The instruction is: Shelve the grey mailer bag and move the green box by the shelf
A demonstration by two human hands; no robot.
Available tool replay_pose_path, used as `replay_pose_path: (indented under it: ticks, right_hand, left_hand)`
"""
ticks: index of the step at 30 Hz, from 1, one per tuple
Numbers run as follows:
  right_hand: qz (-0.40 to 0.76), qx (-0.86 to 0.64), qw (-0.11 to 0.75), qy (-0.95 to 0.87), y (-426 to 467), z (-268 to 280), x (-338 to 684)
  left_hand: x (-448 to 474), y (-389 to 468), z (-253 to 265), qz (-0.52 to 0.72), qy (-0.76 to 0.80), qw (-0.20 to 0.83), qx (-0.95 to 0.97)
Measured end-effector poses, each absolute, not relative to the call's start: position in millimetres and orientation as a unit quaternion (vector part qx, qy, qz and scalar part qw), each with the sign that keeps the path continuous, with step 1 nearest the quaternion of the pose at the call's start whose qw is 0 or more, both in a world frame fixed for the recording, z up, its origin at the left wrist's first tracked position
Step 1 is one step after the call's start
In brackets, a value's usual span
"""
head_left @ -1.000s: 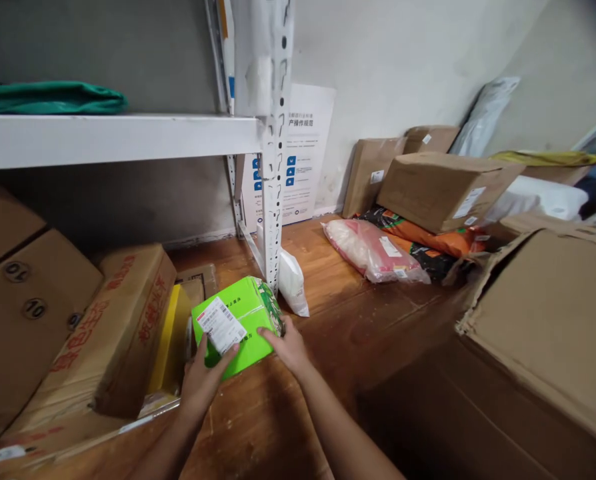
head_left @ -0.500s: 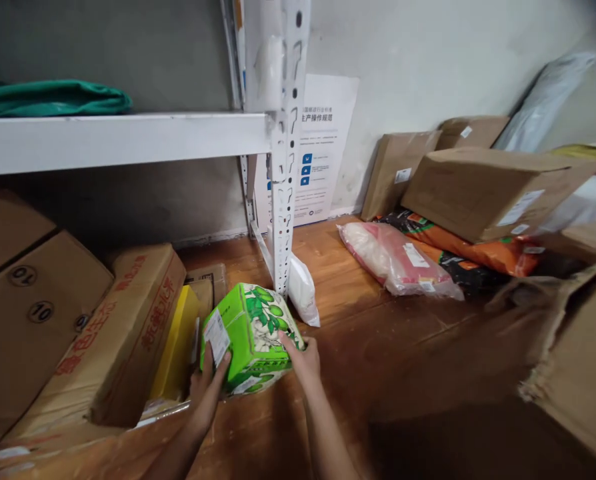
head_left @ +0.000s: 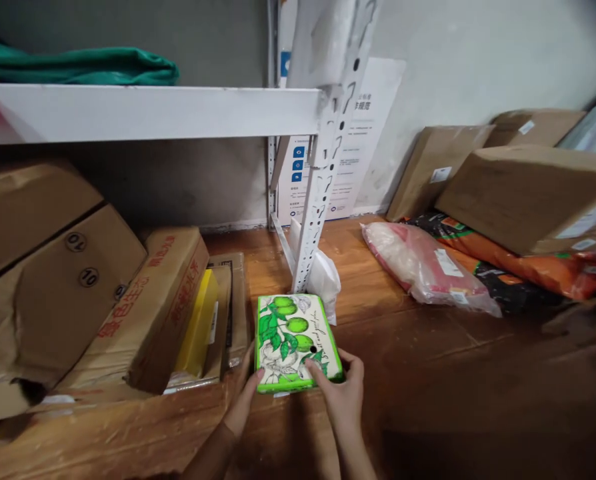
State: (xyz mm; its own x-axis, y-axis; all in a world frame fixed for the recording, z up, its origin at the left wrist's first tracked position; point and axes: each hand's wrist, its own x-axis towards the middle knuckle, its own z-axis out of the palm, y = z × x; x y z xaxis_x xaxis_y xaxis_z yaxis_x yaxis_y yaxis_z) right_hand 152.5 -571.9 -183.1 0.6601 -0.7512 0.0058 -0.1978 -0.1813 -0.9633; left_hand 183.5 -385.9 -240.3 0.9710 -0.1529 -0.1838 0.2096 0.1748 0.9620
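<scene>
Gripping green box (head_left: 294,340), fingers (head_left: 323,373) on top

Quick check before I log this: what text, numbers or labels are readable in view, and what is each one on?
"10": in two round stamps on the brown carton at left.
Red characters on the leaning carton: too blurred to read.
White wall poster: blue icons, print too small.
Green box under the left hand and right hand: script illegible.
Shipping labels on the right cartons: unreadable.
</scene>
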Motion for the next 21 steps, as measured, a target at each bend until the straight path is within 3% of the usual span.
replay_pose_path:
  ticks: [4,12,18,21]
  right_hand:
    - [-0.217,-0.764,0.568,0.213,-586,-184,151]
    - [-0.067,-0.684,0.724,0.058,-596,-183,185]
    - [-0.059,-0.684,0.726,0.035,-613,-181,228]
    - [-0.097,-0.729,0.677,0.039,-615,-185,225]
  left_hand:
    - [170,-409,-220,-0.064,0.084,0.739,0.665]
    - [135,-425,-199,0.128,-0.036,0.438,0.889]
    - [189,-413,-191,0.173,-0.123,0.352,0.911]
    - [206,-398,-193,0.176,-0.174,0.314,0.917]
